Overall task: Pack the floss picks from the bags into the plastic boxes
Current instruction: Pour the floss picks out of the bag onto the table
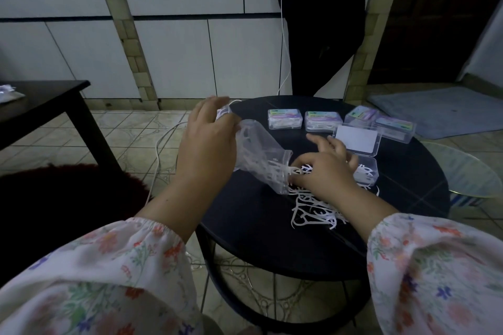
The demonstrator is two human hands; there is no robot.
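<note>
Floral sleeves frame my view. Left hand grips a tilted clear bag; right hand, fingers curled, rakes floss picks out. Next, I judge: gather them into the open box at three o'clock.

We take this for a dim room in a home: patterned floor tiles, tiled wall, a blue doormat, a dark red rug, and a small round bench.

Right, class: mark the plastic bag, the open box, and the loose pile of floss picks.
plastic bag (258, 152), head view, on its clear middle.
open box (366, 173), head view, on its tray holding picks.
loose pile of floss picks (313, 209), head view, on the heap's centre.
</note>
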